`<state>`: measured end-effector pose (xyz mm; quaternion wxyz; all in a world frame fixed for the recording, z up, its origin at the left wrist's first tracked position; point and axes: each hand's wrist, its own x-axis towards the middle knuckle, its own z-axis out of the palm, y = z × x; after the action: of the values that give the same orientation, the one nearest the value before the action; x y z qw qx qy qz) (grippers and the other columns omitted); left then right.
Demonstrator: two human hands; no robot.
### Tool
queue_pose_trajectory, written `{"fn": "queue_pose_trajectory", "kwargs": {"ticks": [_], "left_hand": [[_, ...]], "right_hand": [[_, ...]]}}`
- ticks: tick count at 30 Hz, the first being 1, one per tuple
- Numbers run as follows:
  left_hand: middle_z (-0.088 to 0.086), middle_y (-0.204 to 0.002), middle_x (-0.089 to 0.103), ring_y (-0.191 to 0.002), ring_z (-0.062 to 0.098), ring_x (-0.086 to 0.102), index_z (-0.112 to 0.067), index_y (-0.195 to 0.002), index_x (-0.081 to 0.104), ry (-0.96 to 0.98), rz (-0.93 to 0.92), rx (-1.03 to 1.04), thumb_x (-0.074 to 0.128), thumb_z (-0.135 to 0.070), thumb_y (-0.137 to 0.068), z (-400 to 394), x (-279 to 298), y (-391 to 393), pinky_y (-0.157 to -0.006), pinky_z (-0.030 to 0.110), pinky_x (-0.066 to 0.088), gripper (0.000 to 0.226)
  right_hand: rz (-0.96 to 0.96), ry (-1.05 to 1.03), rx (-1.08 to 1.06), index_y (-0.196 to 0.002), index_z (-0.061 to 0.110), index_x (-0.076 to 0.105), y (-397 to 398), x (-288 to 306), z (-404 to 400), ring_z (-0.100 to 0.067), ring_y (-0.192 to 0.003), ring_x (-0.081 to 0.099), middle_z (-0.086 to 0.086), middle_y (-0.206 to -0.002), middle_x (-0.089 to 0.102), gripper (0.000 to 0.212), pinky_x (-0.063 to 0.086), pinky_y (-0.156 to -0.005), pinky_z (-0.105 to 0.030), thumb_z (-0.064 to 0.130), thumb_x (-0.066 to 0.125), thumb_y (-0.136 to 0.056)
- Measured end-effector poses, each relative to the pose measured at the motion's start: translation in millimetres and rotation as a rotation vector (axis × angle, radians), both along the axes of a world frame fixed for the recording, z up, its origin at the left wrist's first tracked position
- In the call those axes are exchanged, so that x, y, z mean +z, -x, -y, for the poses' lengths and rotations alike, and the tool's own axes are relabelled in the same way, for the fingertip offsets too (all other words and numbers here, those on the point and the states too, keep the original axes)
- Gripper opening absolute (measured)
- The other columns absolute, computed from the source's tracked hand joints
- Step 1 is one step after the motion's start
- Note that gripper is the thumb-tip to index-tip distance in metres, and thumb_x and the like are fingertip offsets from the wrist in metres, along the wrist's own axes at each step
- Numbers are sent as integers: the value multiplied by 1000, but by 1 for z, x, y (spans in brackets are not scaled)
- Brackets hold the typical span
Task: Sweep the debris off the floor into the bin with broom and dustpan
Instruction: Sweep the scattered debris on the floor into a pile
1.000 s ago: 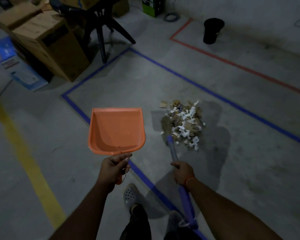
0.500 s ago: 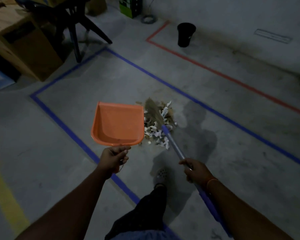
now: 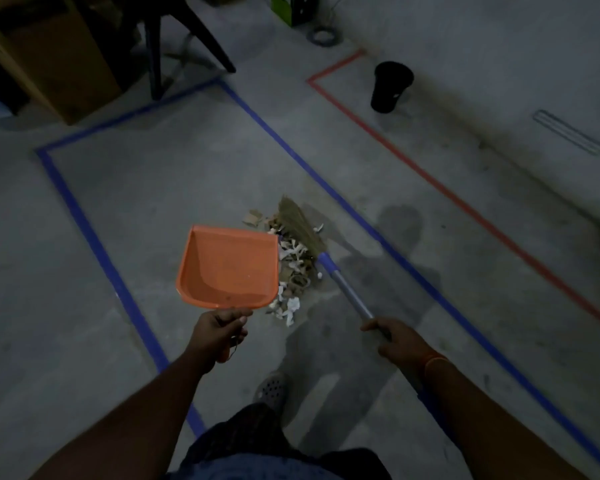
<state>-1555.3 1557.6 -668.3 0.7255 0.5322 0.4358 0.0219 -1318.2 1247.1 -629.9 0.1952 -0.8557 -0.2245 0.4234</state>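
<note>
My left hand (image 3: 219,332) grips the handle of an empty orange dustpan (image 3: 228,268), held above the floor just left of the debris pile. My right hand (image 3: 394,337) holds the blue-and-grey shaft of a broom (image 3: 343,285); its straw head (image 3: 297,221) lies over the far side of the pile. The debris (image 3: 293,271) is a heap of white paper scraps and brown cardboard bits on the concrete floor, partly hidden by the pan's right edge. A black bin (image 3: 390,86) stands far off at the upper right, inside a red tape corner.
Blue tape lines (image 3: 84,220) box in the floor area holding the pile. A red tape line (image 3: 465,209) runs on the right. A cardboard box (image 3: 56,60) and black chair legs (image 3: 156,53) stand at the upper left. My shoe (image 3: 272,389) is below the pile.
I have stepped closer, and the pile sits nearer my hands. The dustpan has moved right against the pile's left edge. The broom head has shifted to the far side of the pile.
</note>
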Motion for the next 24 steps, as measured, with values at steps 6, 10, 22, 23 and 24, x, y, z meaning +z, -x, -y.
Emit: {"fn": "queue_pose_trajectory", "kwargs": {"ticks": [6,10,22,23,24], "left_hand": [[11,-66,65,-64,20,62,-7,-101,75,-58,3,98,62,0,-94,62,15,-84,-57,27,52,16],[15,-68,63,-59,19,59,-3,-102,74,-94,26,205,61,3,-94,123,16,-156,-54,24,51,16],[18,-71,62,-60,20,57,-3,-104,75,-76,29,358,63,1,-93,276,13,-317,-54,28,46,16],[19,-71,62,-63,23,57,-3,-104,75,-71,15,378,63,1,-93,280,9,-328,-56,30,46,16],[18,-70,62,-64,24,57,-4,-103,75,-66,5,399,62,1,-94,283,4,-339,-56,30,46,16]], "right_hand": [[55,-61,51,-80,32,64,-110,11,39,-14,-62,62,-2,-83,63,20,50,-46,-19,12,69,-80],[-41,-168,117,-86,30,59,-196,10,71,-15,-49,58,-6,-71,59,27,51,-46,-30,3,58,-86],[-80,-226,384,-114,39,56,-394,16,164,-24,-99,64,-7,-116,60,59,57,-78,-40,12,63,-62],[-49,-224,412,-106,40,54,-410,10,164,-21,-95,64,-5,-108,62,51,55,-76,-37,19,64,-61],[-15,-227,435,-100,38,53,-425,2,162,-15,-88,64,-2,-99,62,41,53,-72,-32,24,64,-63]]}}
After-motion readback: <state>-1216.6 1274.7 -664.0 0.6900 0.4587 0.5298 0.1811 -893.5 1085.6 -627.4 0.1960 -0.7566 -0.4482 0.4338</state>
